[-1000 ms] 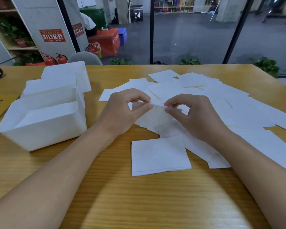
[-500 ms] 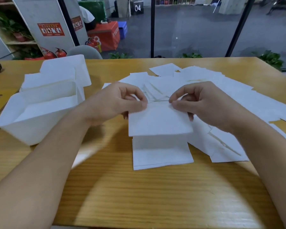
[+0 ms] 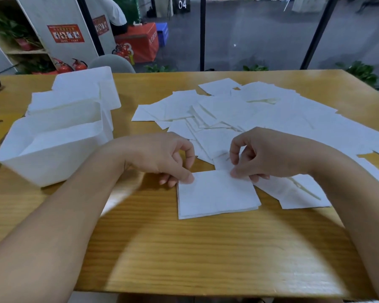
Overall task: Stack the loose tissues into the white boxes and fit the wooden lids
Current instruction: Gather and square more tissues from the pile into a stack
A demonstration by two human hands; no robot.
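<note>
On grained wood, both hands pinch the far corners of a square, soft tissue stack.

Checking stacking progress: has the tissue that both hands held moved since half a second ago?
Yes. The tissue has come down toward the near table edge and now lies on the small stack.

Wooden table before glazing, grey floor beyond.

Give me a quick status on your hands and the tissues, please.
Left hand and right hand pinch far corners of small white tissue stack on wooden table. Open white box left, unobstructed. Loose tissues remain beyond.
</note>
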